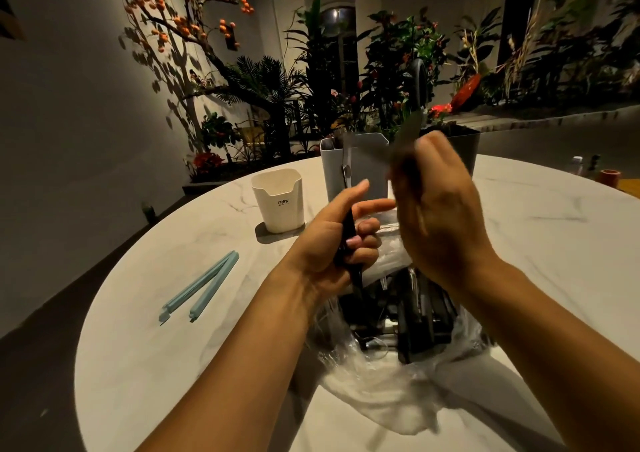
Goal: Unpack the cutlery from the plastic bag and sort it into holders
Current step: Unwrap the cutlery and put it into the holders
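Note:
A clear plastic bag [388, 379] lies open on the round marble table [173, 365], with several black-handled cutlery pieces [419, 316] inside. My left hand [336, 240] grips a black-handled utensil [349, 244] above the bag; its metal end points up toward the grey holder [367, 171]. My right hand [440, 216] is blurred and holds a black-handled knife [407, 136], blade pointing up and away. A white holder [278, 202] stands to the left, and a dark holder [464, 150] stands behind my right hand.
A light blue bag clip [201, 289] lies open on the table at the left. Small bottles [585, 164] and an orange item [609, 176] sit at the far right edge. Plants fill the background beyond the table.

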`<state>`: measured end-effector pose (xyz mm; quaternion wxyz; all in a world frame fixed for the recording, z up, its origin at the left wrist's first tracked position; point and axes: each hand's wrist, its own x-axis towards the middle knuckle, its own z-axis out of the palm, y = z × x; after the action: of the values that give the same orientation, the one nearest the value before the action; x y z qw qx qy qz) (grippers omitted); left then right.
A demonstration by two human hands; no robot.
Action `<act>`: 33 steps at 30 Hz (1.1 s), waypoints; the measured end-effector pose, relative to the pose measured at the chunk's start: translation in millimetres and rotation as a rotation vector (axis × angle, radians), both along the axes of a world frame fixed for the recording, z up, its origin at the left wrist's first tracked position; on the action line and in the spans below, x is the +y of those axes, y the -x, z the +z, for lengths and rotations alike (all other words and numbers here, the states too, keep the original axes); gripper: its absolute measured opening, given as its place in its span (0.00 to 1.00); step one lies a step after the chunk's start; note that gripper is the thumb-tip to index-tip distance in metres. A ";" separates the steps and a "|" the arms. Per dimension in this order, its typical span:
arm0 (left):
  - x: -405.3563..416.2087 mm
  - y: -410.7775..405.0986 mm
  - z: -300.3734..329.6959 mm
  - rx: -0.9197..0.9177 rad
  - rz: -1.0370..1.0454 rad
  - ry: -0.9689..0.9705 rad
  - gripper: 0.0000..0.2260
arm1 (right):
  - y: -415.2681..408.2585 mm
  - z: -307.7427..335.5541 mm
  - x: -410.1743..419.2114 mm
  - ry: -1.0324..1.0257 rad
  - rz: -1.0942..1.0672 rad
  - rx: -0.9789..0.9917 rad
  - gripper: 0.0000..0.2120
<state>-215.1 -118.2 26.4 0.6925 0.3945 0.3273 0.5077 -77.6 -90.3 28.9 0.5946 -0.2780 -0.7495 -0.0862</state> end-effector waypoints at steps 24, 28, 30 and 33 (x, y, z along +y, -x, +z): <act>-10.6 15.8 8.1 0.242 -0.131 -0.105 0.21 | -6.7 8.9 0.0 0.963 0.473 0.462 0.09; -10.4 24.2 9.8 0.018 -0.057 -0.046 0.28 | -9.0 6.4 9.2 0.893 0.396 0.670 0.09; -9.2 27.1 10.3 0.027 -0.056 -0.030 0.27 | -10.5 4.9 13.4 0.863 0.353 0.724 0.09; -6.1 27.7 9.0 0.147 0.047 0.016 0.24 | -17.2 6.8 16.6 0.820 0.351 0.816 0.11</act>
<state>-242.9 -124.3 35.4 0.6578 0.4173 0.3904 0.4907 -60.5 -73.7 35.7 0.6839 -0.3675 -0.4676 0.4226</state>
